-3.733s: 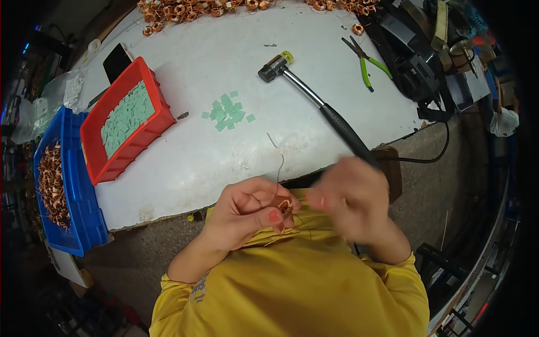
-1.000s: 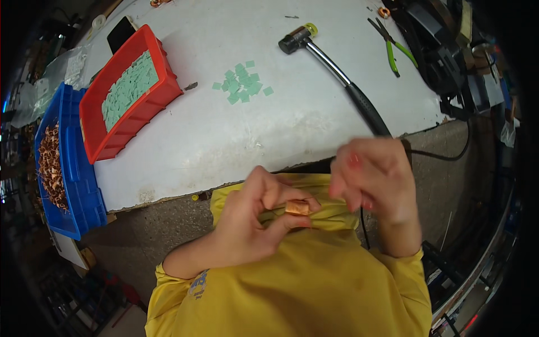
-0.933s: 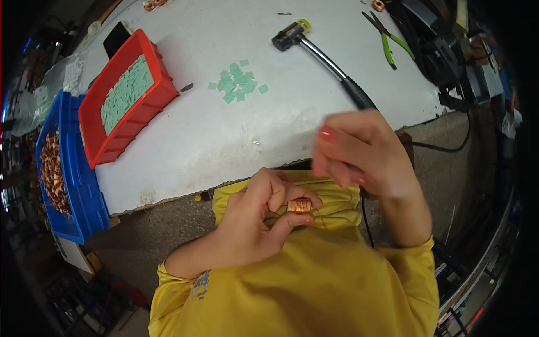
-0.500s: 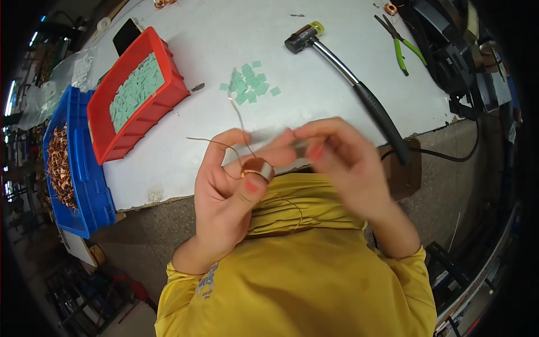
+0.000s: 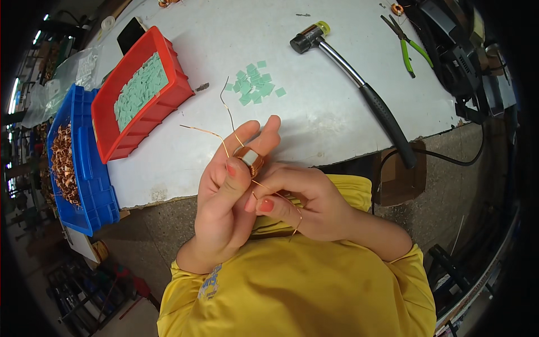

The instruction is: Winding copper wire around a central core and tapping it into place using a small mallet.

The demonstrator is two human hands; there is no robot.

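Observation:
My left hand [image 5: 222, 188] grips a small copper-wound coil [image 5: 250, 159] between thumb and fingers, with a pale, whitish patch showing on it. Two loose copper wire ends [image 5: 225, 102] stick up from the coil toward the table. More copper wire [image 5: 288, 201] trails from its near side, curving over the front of my yellow shirt. Close beside the coil, my right hand [image 5: 306, 196] pinches at this near-side wire with thumb and forefinger. Its other fingers are curled and partly hidden.
A red bin [image 5: 179, 90] of green squares stands left, against a blue bin [image 5: 92, 163] of copper coils. Loose green squares [image 5: 252, 82] lie mid-table. A mallet [image 5: 362, 84] and green-handled pliers [image 5: 407, 48] lie right, near dark equipment [image 5: 449, 56] with a cable.
My right hand has moved down and left, from beyond the coil to the wire on its near side. The coil has turned in my left hand, and its wire ends have shifted.

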